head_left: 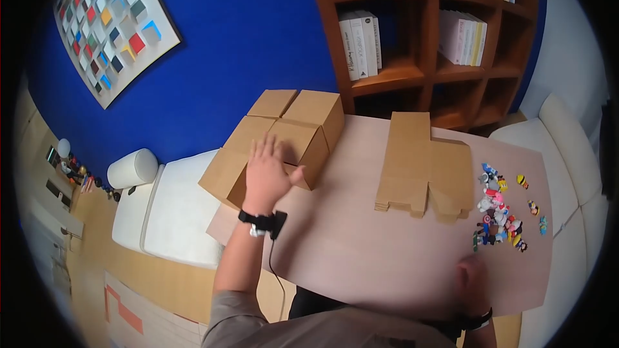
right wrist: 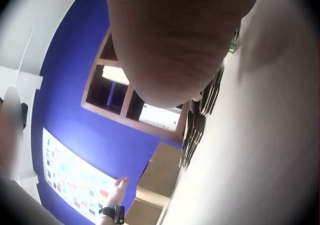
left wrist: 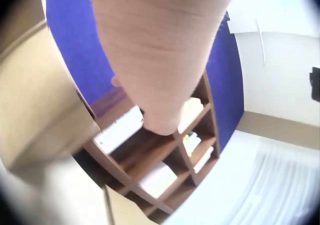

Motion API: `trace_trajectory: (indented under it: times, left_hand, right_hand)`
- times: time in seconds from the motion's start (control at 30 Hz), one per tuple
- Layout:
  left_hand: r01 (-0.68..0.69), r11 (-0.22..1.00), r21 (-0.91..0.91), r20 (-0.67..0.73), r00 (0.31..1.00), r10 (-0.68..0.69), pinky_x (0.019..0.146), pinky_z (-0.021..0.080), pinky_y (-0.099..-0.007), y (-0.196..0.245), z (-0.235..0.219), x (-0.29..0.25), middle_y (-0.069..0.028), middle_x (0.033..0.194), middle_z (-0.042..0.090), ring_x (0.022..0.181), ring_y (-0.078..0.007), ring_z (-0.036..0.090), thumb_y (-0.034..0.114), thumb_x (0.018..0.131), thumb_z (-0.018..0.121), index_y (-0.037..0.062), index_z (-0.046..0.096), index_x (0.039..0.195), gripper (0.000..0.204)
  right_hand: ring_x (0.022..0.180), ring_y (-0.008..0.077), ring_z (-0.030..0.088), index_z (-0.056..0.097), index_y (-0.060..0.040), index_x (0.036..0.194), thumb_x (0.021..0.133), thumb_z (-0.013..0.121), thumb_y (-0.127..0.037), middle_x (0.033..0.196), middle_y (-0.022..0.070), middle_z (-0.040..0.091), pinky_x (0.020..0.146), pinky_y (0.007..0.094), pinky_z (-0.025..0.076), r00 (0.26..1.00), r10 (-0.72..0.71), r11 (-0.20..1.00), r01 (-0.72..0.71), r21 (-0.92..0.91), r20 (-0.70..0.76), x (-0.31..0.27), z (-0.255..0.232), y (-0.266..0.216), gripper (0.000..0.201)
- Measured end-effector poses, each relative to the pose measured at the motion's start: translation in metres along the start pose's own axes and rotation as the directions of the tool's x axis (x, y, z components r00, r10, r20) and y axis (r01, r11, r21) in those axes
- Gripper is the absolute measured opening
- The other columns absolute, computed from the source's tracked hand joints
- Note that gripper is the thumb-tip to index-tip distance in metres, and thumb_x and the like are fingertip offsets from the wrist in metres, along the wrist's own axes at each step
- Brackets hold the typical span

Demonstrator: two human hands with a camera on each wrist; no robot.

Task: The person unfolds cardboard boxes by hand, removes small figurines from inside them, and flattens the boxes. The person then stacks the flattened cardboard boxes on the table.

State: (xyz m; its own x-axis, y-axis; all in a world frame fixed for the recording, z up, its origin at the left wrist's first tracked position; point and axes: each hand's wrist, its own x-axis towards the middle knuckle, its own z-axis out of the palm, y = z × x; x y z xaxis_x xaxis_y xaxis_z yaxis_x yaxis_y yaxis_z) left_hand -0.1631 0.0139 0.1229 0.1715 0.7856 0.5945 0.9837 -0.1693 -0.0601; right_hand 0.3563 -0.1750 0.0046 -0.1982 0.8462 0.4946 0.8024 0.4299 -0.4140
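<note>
Several closed brown boxes (head_left: 248,134) stand together at the table's back left. My left hand (head_left: 267,177), fingers spread, is over the front of the group; whether it touches a box cannot be told. In the left wrist view a box (left wrist: 40,95) is beside the left hand (left wrist: 150,50). My right hand (head_left: 474,283) is blurred at the table's front right, near a pile of small colourful figures (head_left: 493,209); its fingers are unclear. The right wrist view shows mostly the palm side of the right hand (right wrist: 175,45). Flattened cardboard (head_left: 406,161) lies in stacks between the hands.
The pinkish table (head_left: 348,238) runs under everything. Behind it stands a wooden bookshelf (head_left: 425,38) against a blue wall (head_left: 245,32). A white sofa (head_left: 184,209) is at the left, another white seat (head_left: 574,180) at the right. A cable (head_left: 277,270) hangs from the left wrist.
</note>
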Motion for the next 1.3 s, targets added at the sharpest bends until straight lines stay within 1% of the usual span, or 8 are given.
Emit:
trace_trajectory:
  times: [0.3,0.57,0.7,0.8,0.9,0.97,1.2,1.3]
  left_hand:
    - [0.267,0.964,0.010,0.344,0.904,-0.254,0.114,0.044,-0.0500,0.012,-0.012,-0.001,-0.0127,0.123,0.072,0.111,-0.0327,0.069,0.046,0.080,0.082,0.0016,0.072,0.122,0.062]
    - [-0.192,0.934,-0.302,0.252,0.929,0.272,0.084,0.055,-0.0449,0.074,-0.111,-0.081,-0.0090,0.100,0.076,0.088,-0.0327,0.069,0.017,0.074,0.082,0.0067,0.076,0.096,0.025]
    - [0.114,0.939,-0.325,0.121,0.989,-0.079,0.076,0.054,-0.0439,0.032,-0.120,-0.099,-0.0130,0.090,0.073,0.083,-0.0340,0.069,0.001,0.079,0.071,0.0004,0.073,0.088,0.009]
    - [0.431,0.808,-0.402,0.376,0.882,-0.284,0.093,0.055,-0.0438,-0.005,-0.081,-0.113,-0.0124,0.112,0.076,0.106,-0.0327,0.071,0.006,0.083,0.071,0.0033,0.073,0.112,0.030]
    - [0.420,-0.018,-0.907,0.420,0.900,-0.120,0.127,0.028,-0.0477,-0.009,-0.006,-0.126,-0.0153,0.170,0.035,0.158,-0.0320,0.032,0.015,0.082,0.067,0.0067,0.046,0.157,0.078]
    - [0.372,-0.199,-0.907,0.392,0.917,-0.075,0.129,0.022,-0.0494,0.011,0.003,-0.112,-0.0153,0.174,0.027,0.162,-0.0340,0.022,0.014,0.078,0.064,0.0077,0.046,0.157,0.081]
    - [0.369,-0.201,-0.907,0.355,0.929,0.105,0.131,0.015,-0.0498,0.033,0.028,-0.112,-0.0141,0.177,0.018,0.163,-0.0338,0.017,0.016,0.070,0.063,0.0144,0.050,0.151,0.083]
    - [0.347,-0.325,-0.880,0.342,0.937,0.073,0.131,0.011,-0.0499,0.056,0.022,-0.126,-0.0124,0.177,0.014,0.164,-0.0323,0.014,0.014,0.065,0.063,0.0173,0.053,0.147,0.083]
  right_hand:
    - [0.088,0.0394,0.065,0.065,-0.0059,0.096,0.083,0.066,0.002,0.091,0.0167,0.066,0.079,0.0495,0.053,0.976,0.219,0.975,-0.220,0.027,0.010,-0.041,-0.010,-0.009,0.015]
    - [0.093,0.0420,0.067,0.068,-0.0048,0.095,0.079,0.066,0.002,0.097,0.0166,0.070,0.084,0.0505,0.054,0.978,0.205,0.976,-0.202,-0.080,0.031,-0.065,-0.024,-0.019,0.017]
    - [0.096,0.0415,0.067,0.069,-0.0048,0.096,0.078,0.067,0.001,0.098,0.0165,0.070,0.086,0.0502,0.055,0.970,0.204,0.979,-0.203,-0.027,0.134,-0.053,-0.021,-0.028,0.019]
    - [0.097,0.0397,0.067,0.069,-0.0051,0.096,0.081,0.069,0.000,0.099,0.0167,0.070,0.086,0.0479,0.055,0.972,0.153,0.982,-0.170,0.082,0.175,-0.030,-0.004,-0.041,0.016]
    - [0.099,0.0334,0.068,0.068,-0.0036,0.099,0.089,0.070,-0.002,0.102,0.0148,0.070,0.088,0.0412,0.055,0.957,0.070,0.872,-0.195,0.449,0.281,0.027,0.020,-0.060,0.010]
    - [0.103,0.0274,0.067,0.065,-0.0028,0.114,0.093,0.069,-0.002,0.111,0.0122,0.069,0.090,0.0389,0.055,0.948,-0.025,0.752,-0.192,0.631,0.318,0.067,0.041,-0.081,0.021]
    - [0.155,0.0243,0.034,0.042,-0.0060,0.156,0.093,0.065,0.004,0.166,0.0143,0.034,0.124,0.0391,0.033,0.945,0.003,0.465,-0.291,0.836,0.327,0.140,0.107,-0.105,0.067]
    - [0.163,0.0251,0.016,0.038,-0.0056,0.157,0.091,0.059,0.009,0.174,0.0142,0.017,0.130,0.0404,0.020,0.909,-0.079,0.113,-0.399,0.910,0.409,0.128,0.104,-0.097,0.071]
